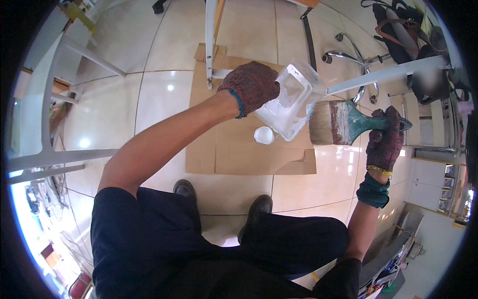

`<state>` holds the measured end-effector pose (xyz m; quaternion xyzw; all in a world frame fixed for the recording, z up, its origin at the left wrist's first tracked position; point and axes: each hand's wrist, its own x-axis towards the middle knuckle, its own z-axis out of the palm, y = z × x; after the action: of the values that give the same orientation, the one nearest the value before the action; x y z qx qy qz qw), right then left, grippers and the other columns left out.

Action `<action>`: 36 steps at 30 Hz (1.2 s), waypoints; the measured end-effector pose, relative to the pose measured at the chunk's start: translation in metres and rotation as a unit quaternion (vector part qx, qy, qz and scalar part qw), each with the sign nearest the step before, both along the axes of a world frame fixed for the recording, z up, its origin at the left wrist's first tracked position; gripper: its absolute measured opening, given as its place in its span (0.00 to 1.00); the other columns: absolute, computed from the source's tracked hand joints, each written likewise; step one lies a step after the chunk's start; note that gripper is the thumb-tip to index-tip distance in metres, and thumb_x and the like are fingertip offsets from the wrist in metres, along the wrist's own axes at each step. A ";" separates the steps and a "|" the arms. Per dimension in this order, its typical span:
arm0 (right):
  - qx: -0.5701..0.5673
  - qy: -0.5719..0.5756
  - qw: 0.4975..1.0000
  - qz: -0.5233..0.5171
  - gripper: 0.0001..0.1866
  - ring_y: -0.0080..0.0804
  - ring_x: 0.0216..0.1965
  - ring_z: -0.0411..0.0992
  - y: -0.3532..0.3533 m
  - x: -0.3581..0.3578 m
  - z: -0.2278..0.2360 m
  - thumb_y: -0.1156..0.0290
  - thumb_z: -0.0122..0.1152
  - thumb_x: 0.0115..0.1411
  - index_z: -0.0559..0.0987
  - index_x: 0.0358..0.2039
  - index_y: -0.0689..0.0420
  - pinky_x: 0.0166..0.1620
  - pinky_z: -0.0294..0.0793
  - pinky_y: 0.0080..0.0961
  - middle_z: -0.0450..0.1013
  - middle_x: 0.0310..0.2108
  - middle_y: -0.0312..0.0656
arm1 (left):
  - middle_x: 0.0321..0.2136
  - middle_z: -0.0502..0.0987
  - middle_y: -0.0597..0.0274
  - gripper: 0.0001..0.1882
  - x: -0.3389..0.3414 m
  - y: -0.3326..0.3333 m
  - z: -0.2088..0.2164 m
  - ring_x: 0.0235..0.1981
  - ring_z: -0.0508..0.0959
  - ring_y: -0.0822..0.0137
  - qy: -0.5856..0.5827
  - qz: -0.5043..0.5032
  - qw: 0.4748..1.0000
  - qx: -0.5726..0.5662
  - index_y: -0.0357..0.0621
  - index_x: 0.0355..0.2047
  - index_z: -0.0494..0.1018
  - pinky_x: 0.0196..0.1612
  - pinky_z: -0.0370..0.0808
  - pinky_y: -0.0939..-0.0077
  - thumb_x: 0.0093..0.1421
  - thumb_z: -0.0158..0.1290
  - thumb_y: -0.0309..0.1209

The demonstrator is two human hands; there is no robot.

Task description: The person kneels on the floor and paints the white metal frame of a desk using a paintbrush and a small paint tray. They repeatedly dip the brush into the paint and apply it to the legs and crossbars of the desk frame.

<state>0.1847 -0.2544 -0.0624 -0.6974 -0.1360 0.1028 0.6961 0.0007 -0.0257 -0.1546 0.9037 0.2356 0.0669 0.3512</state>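
Observation:
My left hand (251,88), in a dark knitted work glove, is closed on the near-left rim of a translucent plastic tub (291,122) smeared inside with white paint. The tub is tilted, its opening facing me. To the right, my right hand (387,137), also gloved, grips the green handle of a wide paintbrush (328,123). The brush points left, with its pale bristles beside the tub's right edge; I cannot tell whether they touch. Below the tub is a small round white cup or lid (264,135), over the cardboard.
Flattened cardboard (244,154) covers the tiles under the tub. A white metal frame leg (209,50) comes down beside my left hand, and a white bar (383,75) runs above the brush. A chrome chair base (363,62) stands behind. Another white frame (45,99) is at left.

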 end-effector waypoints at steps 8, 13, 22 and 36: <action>-0.032 -0.001 0.999 -0.016 0.09 0.13 0.20 0.66 -0.005 0.006 -0.002 0.63 0.59 0.58 0.74 0.34 0.54 0.17 0.58 0.07 0.74 0.27 0.38 | 0.28 0.76 0.41 0.17 -0.002 0.004 0.001 0.33 0.76 0.45 0.021 -0.013 0.999 0.040 0.37 0.26 0.76 0.40 0.72 0.54 0.51 0.44 0.38; 0.042 0.108 0.993 0.031 0.09 0.12 0.18 0.64 -0.026 0.022 0.009 0.64 0.58 0.58 0.75 0.36 0.54 0.16 0.57 0.06 0.74 0.29 0.36 | 0.27 0.75 0.41 0.19 0.005 0.017 -0.002 0.32 0.75 0.44 -0.009 -0.048 0.996 0.074 0.38 0.27 0.75 0.41 0.71 0.53 0.53 0.43 0.41; 0.000 -0.017 0.997 0.077 0.11 0.14 0.14 0.60 -0.023 -0.030 0.083 0.62 0.54 0.57 0.72 0.35 0.56 0.15 0.56 0.10 0.69 0.24 0.34 | 0.24 0.74 0.42 0.18 0.023 0.033 -0.001 0.27 0.74 0.43 -0.067 -0.137 0.977 0.148 0.40 0.23 0.73 0.35 0.71 0.52 0.52 0.44 0.43; 0.230 -0.015 0.973 -0.016 0.10 0.15 0.10 0.57 -0.078 -0.002 0.042 0.61 0.52 0.59 0.72 0.33 0.55 0.14 0.57 0.11 0.63 0.16 0.31 | 0.18 0.74 0.47 0.17 0.061 0.006 0.057 0.21 0.75 0.52 -0.032 -0.158 0.982 0.096 0.38 0.21 0.75 0.29 0.72 0.62 0.52 0.47 0.40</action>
<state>0.1825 -0.3319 -0.0209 -0.5221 -0.1553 0.0475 0.8373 0.0616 -0.0193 -0.0974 0.9565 0.0710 0.0614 0.2763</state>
